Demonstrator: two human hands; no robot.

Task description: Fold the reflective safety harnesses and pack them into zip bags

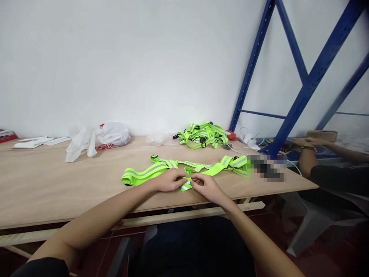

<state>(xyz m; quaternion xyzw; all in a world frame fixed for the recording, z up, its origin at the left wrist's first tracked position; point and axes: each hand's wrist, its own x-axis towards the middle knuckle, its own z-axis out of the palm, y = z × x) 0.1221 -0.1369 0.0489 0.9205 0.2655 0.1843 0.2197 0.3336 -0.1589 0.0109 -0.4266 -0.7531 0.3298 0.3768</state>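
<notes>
Nearest the camera, the person's dark-clothed lap [196, 246] sits below a pale wooden rail [184, 217] running under the front edge of the tabletop [72, 188]. Above that edge, both hands work close together on a yellow-green reflective strap harness [144, 173] with grey stripes. The left hand [170, 180] pinches a short folded section of webbing between thumb and fingers; the right hand [208, 187] has its thumb and fingertips drawn together on the same section, just beside the left. The harness lies along the front half of the tabletop, extending to both sides of the hands, with a rolled loop at its left end; its right end meets a pixelated patch, and detail there cannot be determined. To the right, a second person's dark sleeve [331, 181] and a wristband are noted. Farther back, a tangled pile of similar straps [198, 135] with black buckles rests near the wall [129, 57]. Left of it are clear plastic [157, 137], a white bag [117, 132] with red print, and flat white items [34, 142]. A blue metal frame [300, 100] stands at the right.
</notes>
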